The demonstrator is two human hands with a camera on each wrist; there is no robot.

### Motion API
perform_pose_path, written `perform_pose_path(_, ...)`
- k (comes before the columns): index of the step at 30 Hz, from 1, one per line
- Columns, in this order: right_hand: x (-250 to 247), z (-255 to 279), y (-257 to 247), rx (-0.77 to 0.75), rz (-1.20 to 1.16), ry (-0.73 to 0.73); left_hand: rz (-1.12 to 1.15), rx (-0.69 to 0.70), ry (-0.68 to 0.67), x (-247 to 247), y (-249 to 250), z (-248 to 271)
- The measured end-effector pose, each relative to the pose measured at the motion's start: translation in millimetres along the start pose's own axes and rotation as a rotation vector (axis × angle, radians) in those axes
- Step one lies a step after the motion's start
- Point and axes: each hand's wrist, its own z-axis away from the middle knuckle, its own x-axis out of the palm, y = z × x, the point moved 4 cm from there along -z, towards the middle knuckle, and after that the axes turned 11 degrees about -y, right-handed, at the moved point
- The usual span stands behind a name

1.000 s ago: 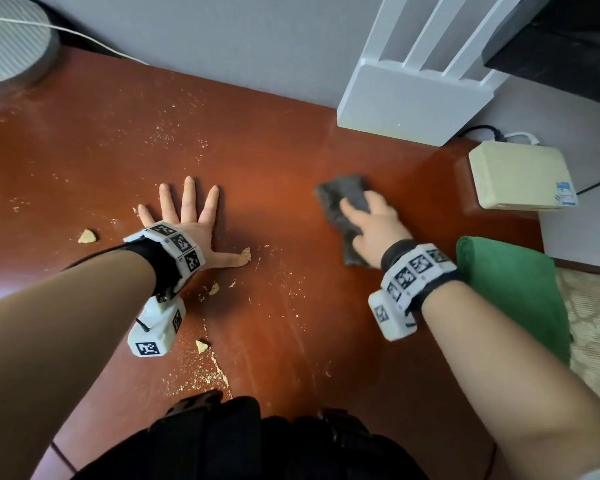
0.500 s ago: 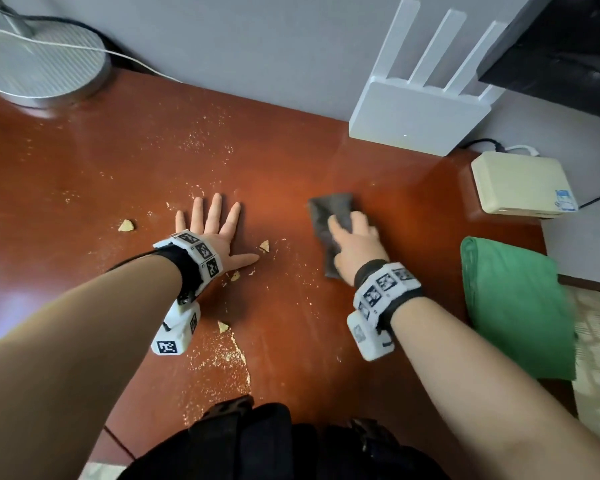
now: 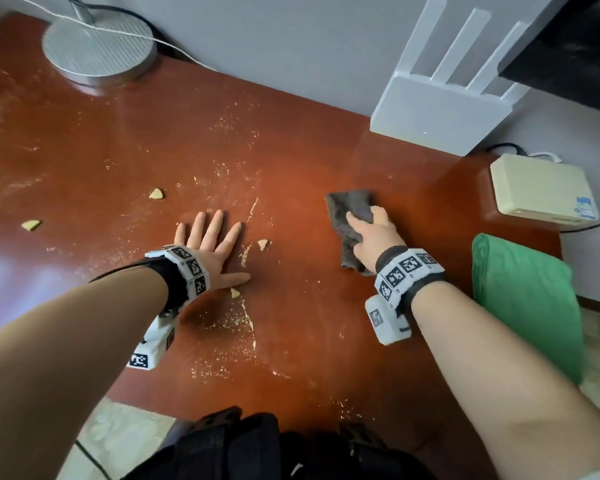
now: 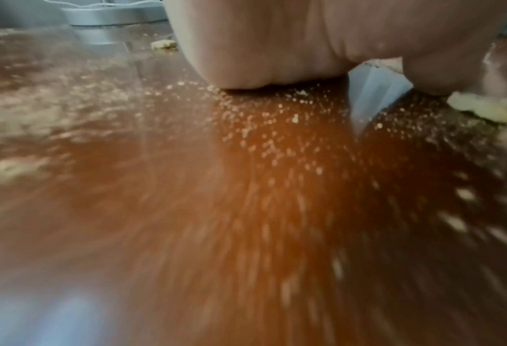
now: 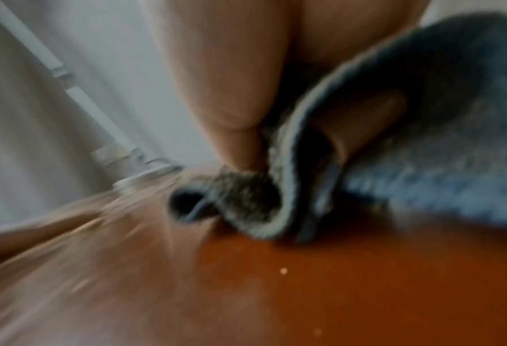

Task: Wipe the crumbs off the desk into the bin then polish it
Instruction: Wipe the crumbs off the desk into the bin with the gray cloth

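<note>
The right hand (image 3: 373, 240) presses a dark grey cloth (image 3: 349, 216) flat on the counter (image 3: 309, 161), its fingers curled over the bunched fabric; the right wrist view shows the thumb pinning a fold. Around this hand the red-brown surface looks nearly free of crumbs, so that stretch seems wiped. Just to its right, at the counter's edge, stands the bin lined with a green bag (image 3: 523, 299). Well to its left, the left hand (image 3: 208, 251) lies palm down with fingers spread and straight, holding nothing. Crumbs (image 3: 246, 320) ring that hand: thin swept lines of fine grit beside the thumb, larger pale pieces (image 3: 263, 244) close by, and two more (image 3: 156, 194) farther out to its left. Dust also speckles the far side toward the lamp base (image 3: 99, 46). I judge the wiping is only partly done; most crumbs have yet to reach the bin, and polishing has not begun.
</note>
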Motion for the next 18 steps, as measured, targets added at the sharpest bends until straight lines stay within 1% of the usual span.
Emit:
perform_pose_path(1,4,1,-4,-0.078,0.049,-0.066,0.001,0.008,0.009,-5,1,-2)
perform_pose_path(2,3,2,-5,-0.119,0.056,-0.098,-0.004,0.02,0.019,-11,3,-4)
perform_pose_path(3,-3,1,-3,-0.118,0.022,-0.085,-0.013,0.031,0.027,-17,3,-8)
perform_pose_path(4,-14,-1,3,-0.067,-0.068,-0.016,-0.021,0.037,0.028,-21,3,-11)
perform_pose_path(5,-27,-6,15,0.036,-0.178,0.093,-0.03,0.043,0.021,-24,2,-14)
perform_pose_path(6,-39,-12,32,0.176,-0.262,0.195,-0.038,0.049,0.011,-26,2,-16)
perform_pose_path(7,-48,-16,48,0.323,-0.321,0.243,-0.045,0.052,0.0,-28,2,-19)
perform_pose_path(8,-53,-20,60,0.445,-0.35,0.237,-0.049,0.057,-0.011,-29,2,-21)
perform_pose_path(9,-57,-24,69,0.518,-0.368,0.207,-0.049,0.059,-0.018,-30,2,-23)
perform_pose_path(10,-60,-32,73,0.551,-0.369,0.183,-0.05,0.06,-0.02,-31,2,-26)
perform_pose_path(11,-64,-39,72,0.567,-0.318,0.161,-0.053,0.061,-0.026,-31,1,-27)
perform_pose_path(13,-69,-54,59,0.548,-0.15,0.142,-0.048,0.061,-0.038,-31,2,-27)
perform_pose_path(14,-69,-58,47,0.498,-0.119,0.153,-0.047,0.062,-0.039,-31,2,-26)
perform_pose_path(16,-61,-64,18,0.326,-0.131,0.151,-0.053,0.063,-0.04,-33,2,-25)
perform_pose_path(18,-40,-58,-12,0.133,-0.161,0.092,-0.057,0.061,-0.047,-34,2,-24)
